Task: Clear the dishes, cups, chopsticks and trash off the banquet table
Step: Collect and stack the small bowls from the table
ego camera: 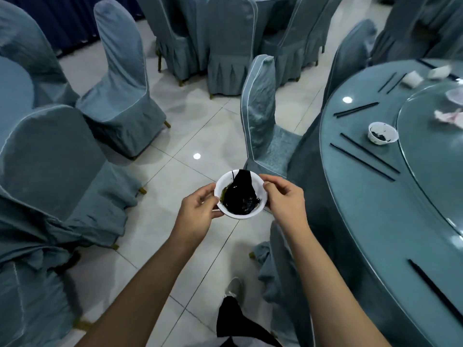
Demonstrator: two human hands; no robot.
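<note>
Left hand [198, 209] and right hand [285, 199] both gripped the rim of a small round white bowl [240, 194] smeared with glossy black sauce, held over shiny floor tiles [175, 136]. Off to their right, thin black chopsticks [363, 159] lay on the smooth banquet table [375, 221].

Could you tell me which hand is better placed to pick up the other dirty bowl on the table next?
Probably the right hand: the table and its bowl lie on that side. Both hands grip the held bowl, so the left hand would need to keep it.
</note>
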